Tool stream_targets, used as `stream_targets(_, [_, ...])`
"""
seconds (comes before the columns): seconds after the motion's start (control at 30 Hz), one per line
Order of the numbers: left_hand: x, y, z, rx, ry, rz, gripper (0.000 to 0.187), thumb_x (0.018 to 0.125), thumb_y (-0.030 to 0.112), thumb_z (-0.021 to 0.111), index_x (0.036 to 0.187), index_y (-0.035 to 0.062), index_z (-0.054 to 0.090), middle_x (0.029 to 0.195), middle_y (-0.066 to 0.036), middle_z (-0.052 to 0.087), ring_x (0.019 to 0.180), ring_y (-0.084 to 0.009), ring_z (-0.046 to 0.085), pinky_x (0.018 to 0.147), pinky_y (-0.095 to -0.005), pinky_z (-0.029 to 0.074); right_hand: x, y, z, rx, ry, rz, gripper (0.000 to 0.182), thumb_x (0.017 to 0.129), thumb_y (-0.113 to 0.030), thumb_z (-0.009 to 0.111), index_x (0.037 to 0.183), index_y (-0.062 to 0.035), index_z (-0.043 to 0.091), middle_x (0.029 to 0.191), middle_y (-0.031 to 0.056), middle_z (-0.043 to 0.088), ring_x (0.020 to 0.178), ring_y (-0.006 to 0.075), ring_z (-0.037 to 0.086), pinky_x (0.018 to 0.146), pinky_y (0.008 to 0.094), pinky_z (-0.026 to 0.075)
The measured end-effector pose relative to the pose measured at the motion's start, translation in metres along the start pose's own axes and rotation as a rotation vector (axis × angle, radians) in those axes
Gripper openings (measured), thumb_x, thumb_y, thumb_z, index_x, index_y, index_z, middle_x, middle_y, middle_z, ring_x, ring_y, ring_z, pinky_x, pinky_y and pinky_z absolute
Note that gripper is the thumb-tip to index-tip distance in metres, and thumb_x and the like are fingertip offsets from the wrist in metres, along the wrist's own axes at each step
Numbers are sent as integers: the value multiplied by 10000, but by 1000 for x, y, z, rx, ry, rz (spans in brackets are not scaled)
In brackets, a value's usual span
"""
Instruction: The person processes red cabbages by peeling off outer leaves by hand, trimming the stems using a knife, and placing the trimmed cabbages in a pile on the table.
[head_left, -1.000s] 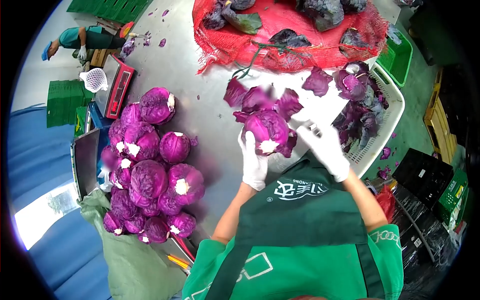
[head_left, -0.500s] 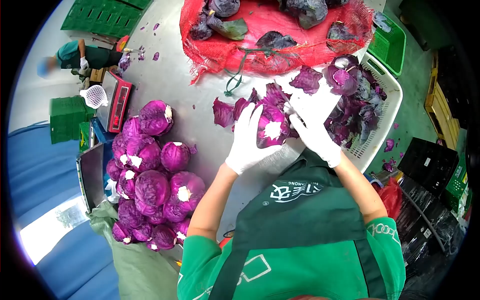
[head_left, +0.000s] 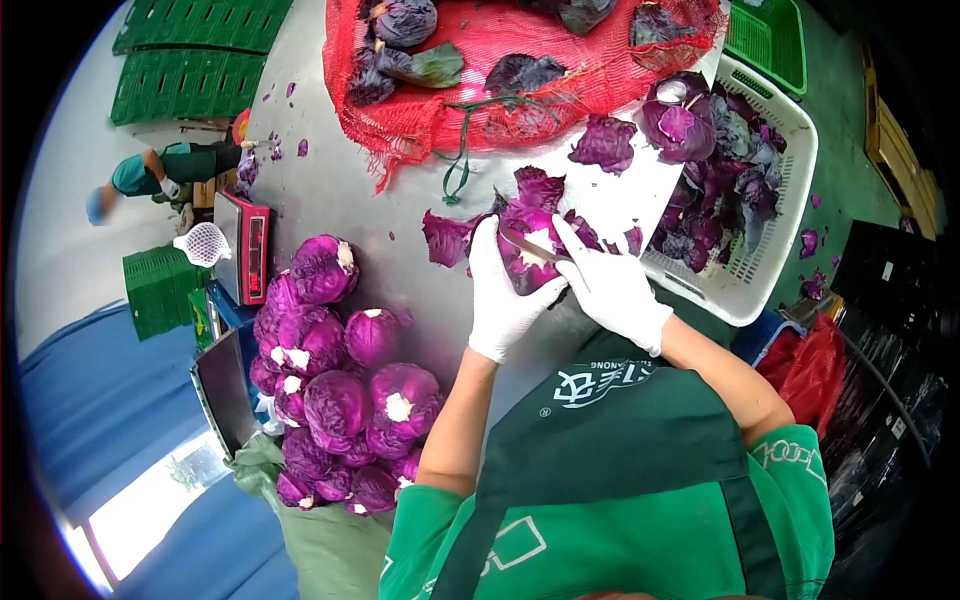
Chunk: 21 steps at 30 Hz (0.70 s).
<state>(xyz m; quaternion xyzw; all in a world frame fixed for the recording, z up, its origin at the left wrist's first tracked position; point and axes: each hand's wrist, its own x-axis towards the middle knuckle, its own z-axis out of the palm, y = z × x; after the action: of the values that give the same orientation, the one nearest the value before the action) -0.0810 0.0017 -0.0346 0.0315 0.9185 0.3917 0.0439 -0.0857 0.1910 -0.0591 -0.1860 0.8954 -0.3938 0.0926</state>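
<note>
A red cabbage (head_left: pixel 527 218) with its white cut stem facing me sits on the metal table, between my hands. My left hand (head_left: pixel 503 298), in a white glove, is curved around its left side, thumb toward the lower edge. My right hand (head_left: pixel 613 295), gloved too, grips a knife (head_left: pixel 530 245); the blade lies across the pale stem and the handle is hidden in the fingers. Loose outer leaves (head_left: pixel 447 238) lie beside the cabbage. To the left is a pile of trimmed red cabbages (head_left: pixel 336 410).
A red mesh sack (head_left: pixel 420 135) with dark cabbages lies at the back. On the right stands a white crate (head_left: pixel 745 308) of cut leaves. A red scale (head_left: pixel 256 255) is at the left, and another person (head_left: pixel 150 175) works beyond it. A green basket (head_left: pixel 790 45) is at the far right.
The knife blade now shows across the stem, with my right hand closer to the cabbage. The whole view has shifted a little.
</note>
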Motion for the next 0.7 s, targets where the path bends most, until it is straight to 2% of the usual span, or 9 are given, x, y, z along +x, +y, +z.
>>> stream_targets(0.07, [0, 4, 5, -5, 9, -14, 1119, 684, 351, 879, 1495, -62, 229, 1497, -281, 300, 1408, -395, 306, 1173, -456, 248, 8, -5, -8, -50, -36, 29, 610, 1008, -322, 480, 1535, -75, 296, 715, 111, 635, 608, 270, 636, 563, 414, 503])
stream_targets(0.13, [0, 5, 9, 51, 57, -33, 1121, 680, 354, 877, 1487, -73, 228, 1485, -284, 310, 1398, -397, 315, 1164, -461, 259, 17, -12, -17, -115, -118, 118, 561, 1005, -309, 476, 1517, -114, 355, 737, 119, 657, 695, 301, 650, 832, 421, 507])
stream_targets(0.27, [10, 18, 4, 17, -2, -109, 1130, 675, 379, 871, 1475, -90, 227, 1475, -301, 310, 1389, -413, 315, 1158, -472, 261, 26, -19, -21, -65, -202, 235, 497, 1004, -297, 474, 1464, -111, 448, 905, 162, 685, 829, 331, 662, 874, 450, 502])
stream_targets(0.37, [13, 15, 8, 132, 8, -67, 1124, 674, 404, 862, 1460, -101, 238, 1458, -314, 316, 1377, -428, 317, 1157, -480, 255, 31, 18, 0, -325, 26, -77, 439, 1007, -288, 472, 1401, -103, 527, 1125, 211, 646, 1005, 371, 630, 910, 487, 491])
stream_targets(0.43, [12, 12, 5, 170, -33, -6, 1112, 681, 422, 854, 1448, -108, 248, 1442, -315, 328, 1375, -435, 312, 1160, -486, 248, 43, 38, -10, -442, 275, -377, 417, 998, -304, 486, 1378, -141, 544, 769, 113, 659, 755, 286, 650, 773, 487, 484])
stream_targets(0.57, [10, 6, 7, 159, -12, -7, 1113, 678, 415, 859, 1451, -102, 248, 1444, -313, 325, 1374, -436, 314, 1160, -488, 248, 51, 29, -31, -304, 45, -324, 324, 998, -323, 491, 1225, -157, 654, 872, 144, 670, 832, 296, 629, 808, 449, 471])
stream_targets(0.63, [6, 6, 8, 89, 85, 23, 1063, 660, 356, 880, 1446, -55, 295, 1378, -255, 406, 1317, -383, 401, 1128, -449, 309, 61, 19, -34, -73, 62, 103, 392, 1037, -303, 420, 1327, -112, 602, 1077, 185, 671, 1060, 315, 615, 946, 427, 458])
stream_targets(0.67, [-1, 4, 5, 118, 60, 78, 1094, 651, 337, 890, 1468, -43, 269, 1426, -251, 368, 1354, -374, 370, 1145, -448, 289, 63, 56, -7, 338, 199, 140, 401, 1053, -315, 379, 1309, -115, 615, 1147, 154, 673, 1086, 293, 610, 1000, 384, 430])
stream_targets(0.7, [-7, 1, 4, 113, 45, 110, 1118, 646, 334, 895, 1481, -38, 250, 1451, -247, 345, 1368, -371, 357, 1153, -447, 281, 63, 69, -5, 201, 154, 160, 412, 1058, -322, 369, 1321, -109, 605, 1173, 141, 672, 1096, 290, 608, 1024, 366, 411])
